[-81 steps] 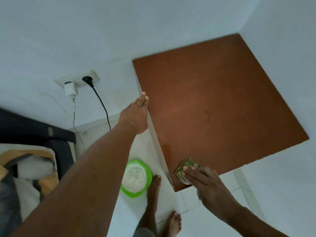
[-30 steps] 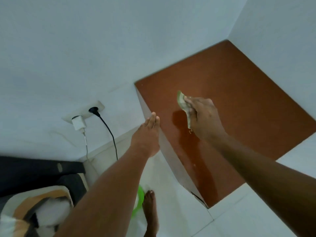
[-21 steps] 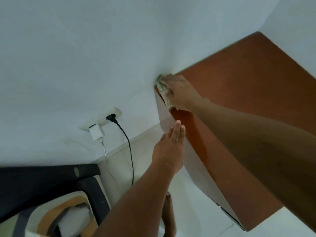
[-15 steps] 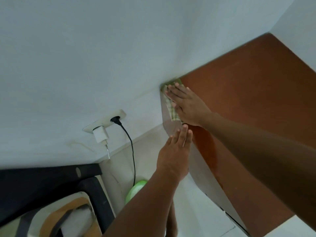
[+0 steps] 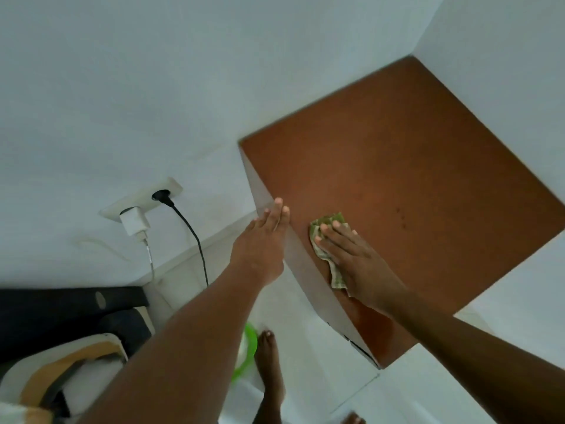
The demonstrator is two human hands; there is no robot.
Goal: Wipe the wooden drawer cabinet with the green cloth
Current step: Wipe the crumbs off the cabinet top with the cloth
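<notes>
The wooden drawer cabinet (image 5: 397, 185) stands in the room's corner, its reddish-brown top seen from above. My right hand (image 5: 351, 255) lies flat on the green checked cloth (image 5: 325, 231), pressing it onto the top near the left edge. Part of the cloth sticks out from under the palm (image 5: 337, 280). My left hand (image 5: 263, 240) rests with straight fingers against the cabinet's pale left side, just below the top edge, holding nothing.
A wall socket (image 5: 143, 200) carries a white charger (image 5: 134, 223) and a black plug with its cable (image 5: 195, 237). A green bowl (image 5: 247, 350) sits on the white floor by my bare foot (image 5: 270, 362). Dark furniture and bedding (image 5: 61, 332) lie at lower left.
My right hand has dragged the cloth from the cabinet's back-left corner forward along the left edge. My left hand stays against the cabinet's side.
</notes>
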